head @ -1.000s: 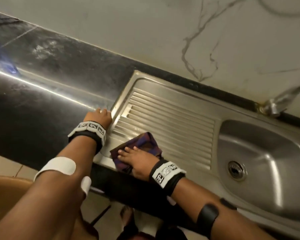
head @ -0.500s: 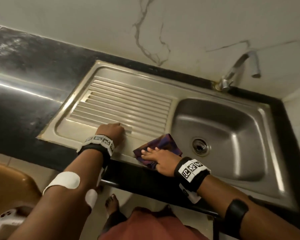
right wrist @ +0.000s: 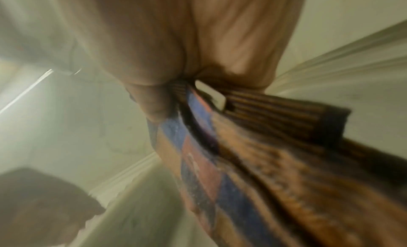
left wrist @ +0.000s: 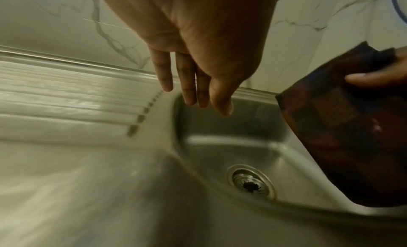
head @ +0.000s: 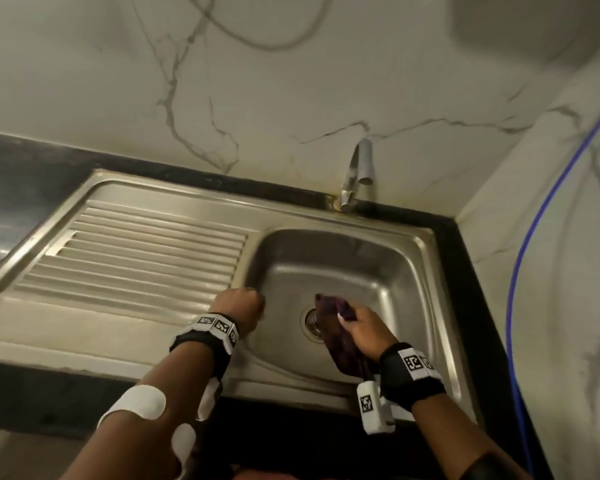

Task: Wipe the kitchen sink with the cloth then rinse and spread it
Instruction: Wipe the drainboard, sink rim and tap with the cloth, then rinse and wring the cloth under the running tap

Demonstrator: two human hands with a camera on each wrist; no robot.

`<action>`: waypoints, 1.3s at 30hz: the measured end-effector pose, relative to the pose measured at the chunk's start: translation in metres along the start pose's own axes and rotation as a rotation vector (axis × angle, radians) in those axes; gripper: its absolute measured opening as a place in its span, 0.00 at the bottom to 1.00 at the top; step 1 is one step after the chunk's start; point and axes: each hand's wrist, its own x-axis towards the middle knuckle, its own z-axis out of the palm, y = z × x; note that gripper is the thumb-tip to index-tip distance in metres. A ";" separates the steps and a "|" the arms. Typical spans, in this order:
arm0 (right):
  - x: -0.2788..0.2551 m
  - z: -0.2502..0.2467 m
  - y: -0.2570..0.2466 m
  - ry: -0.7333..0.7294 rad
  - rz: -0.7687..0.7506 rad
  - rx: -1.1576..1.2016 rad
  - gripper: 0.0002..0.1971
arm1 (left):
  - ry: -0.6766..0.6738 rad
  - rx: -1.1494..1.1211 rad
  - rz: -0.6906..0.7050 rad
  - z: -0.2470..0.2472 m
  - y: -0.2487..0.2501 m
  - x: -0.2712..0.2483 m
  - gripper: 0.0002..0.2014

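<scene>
A steel kitchen sink has a ribbed drainboard on its left and a basin with a drain. My right hand holds the dark checked cloth over the basin, just right of the drain; the cloth hangs folded from thumb and fingers in the blurred right wrist view. My left hand hovers at the basin's left rim. Its fingers point down, straight and empty, with the cloth to their right.
A metal tap stands behind the basin against the marble wall. Black counter frames the sink. A blue hose runs down the right wall, which closes in beside the basin.
My right hand carried the cloth from the drainboard's front edge rightward into the basin and lifted it. My left hand followed from the drainboard to the basin's left rim.
</scene>
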 end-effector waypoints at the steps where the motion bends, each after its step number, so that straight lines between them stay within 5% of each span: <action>1: 0.007 -0.006 0.001 0.067 0.033 0.065 0.08 | 0.004 -0.016 0.004 -0.004 0.006 0.008 0.11; 7: 0.045 -0.020 -0.010 0.330 0.148 0.694 0.06 | 0.112 -0.233 -0.020 -0.043 0.032 0.070 0.13; 14: 0.085 -0.040 -0.022 0.342 0.211 1.060 0.15 | 0.231 -0.436 -0.033 -0.099 0.050 0.144 0.16; 21: 0.121 -0.060 0.002 0.379 0.261 1.062 0.19 | 0.245 -0.515 -0.056 -0.134 0.070 0.215 0.20; 26: 0.135 -0.069 0.022 0.425 0.290 1.032 0.19 | 0.092 -0.507 -0.075 -0.142 0.098 0.246 0.14; 34: 0.142 -0.071 0.037 0.428 0.270 1.066 0.15 | 0.049 -0.744 -0.188 -0.111 0.089 0.267 0.14; 39: 0.149 -0.065 0.030 0.428 0.273 1.125 0.20 | 0.035 -0.665 -0.206 -0.088 0.077 0.267 0.13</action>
